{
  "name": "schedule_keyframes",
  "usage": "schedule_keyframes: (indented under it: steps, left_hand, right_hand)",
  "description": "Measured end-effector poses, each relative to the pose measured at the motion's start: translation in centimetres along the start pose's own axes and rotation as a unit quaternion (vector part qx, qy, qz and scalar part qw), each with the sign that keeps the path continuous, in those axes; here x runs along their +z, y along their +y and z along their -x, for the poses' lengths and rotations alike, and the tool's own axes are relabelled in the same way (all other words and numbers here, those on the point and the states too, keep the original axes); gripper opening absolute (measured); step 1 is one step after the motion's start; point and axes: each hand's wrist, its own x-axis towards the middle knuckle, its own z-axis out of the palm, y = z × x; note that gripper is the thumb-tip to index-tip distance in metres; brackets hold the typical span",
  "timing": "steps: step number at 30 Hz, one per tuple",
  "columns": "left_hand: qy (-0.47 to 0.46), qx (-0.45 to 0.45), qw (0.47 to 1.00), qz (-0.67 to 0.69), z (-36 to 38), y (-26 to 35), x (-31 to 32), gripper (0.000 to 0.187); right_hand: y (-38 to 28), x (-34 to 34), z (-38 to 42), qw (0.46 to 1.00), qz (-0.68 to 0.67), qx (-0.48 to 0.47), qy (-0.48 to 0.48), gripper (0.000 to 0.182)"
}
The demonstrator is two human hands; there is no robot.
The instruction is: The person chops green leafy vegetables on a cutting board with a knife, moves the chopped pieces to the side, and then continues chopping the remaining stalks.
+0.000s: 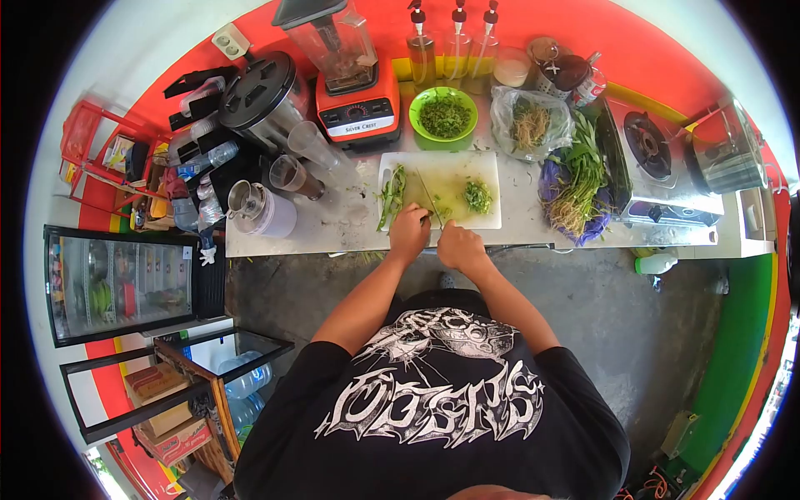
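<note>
A white cutting board (487, 165) lies on the metal table in front of me. My right hand (461, 247) is closed around the handle of a knife (427, 190), whose thin blade points away across the board. Just left of the blade, my left hand (411, 229) has its fingers curled down on the board, with bits of green stems at the fingertips; most of what they grip is hidden. Long leafy greens (392, 196) rest on the board's left side, beside my left hand. A small heap of chopped greens (477, 197) sits on the right side.
Behind the board stand a green bowl (444, 114) of chopped greens and an orange blender (358, 112). To the right are a plastic bag (532, 123), a rooted bunch of greens (577, 179) and a gas stove (654, 154). Plastic cups (296, 177) and a jug (260, 208) stand left.
</note>
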Motion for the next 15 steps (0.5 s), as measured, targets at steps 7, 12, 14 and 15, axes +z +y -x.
schedule_keyframes:
  steps: [7,12,14,15]
  left_hand:
    - [0.008,-0.021,0.999,0.04,-0.2,0.1,-0.2,0.01]
    - [-0.019,-0.037,0.998,0.052,-0.5,-0.5,0.0,0.008]
    - [-0.011,-0.041,0.998,0.052,-0.5,-0.4,0.1,0.008]
    - [-0.003,-0.046,0.998,0.053,-0.5,-0.3,0.1,0.008]
  right_hand:
    - [0.4,0.6,-0.6,1.0,0.007,0.001,-0.01,0.031]
    - [-0.4,0.3,0.0,1.0,0.0,0.007,-0.013,0.032]
    - [-0.2,1.1,-0.3,1.0,0.011,0.011,-0.008,0.032]
    - [-0.1,1.1,-0.5,1.0,0.009,0.008,-0.008,0.032]
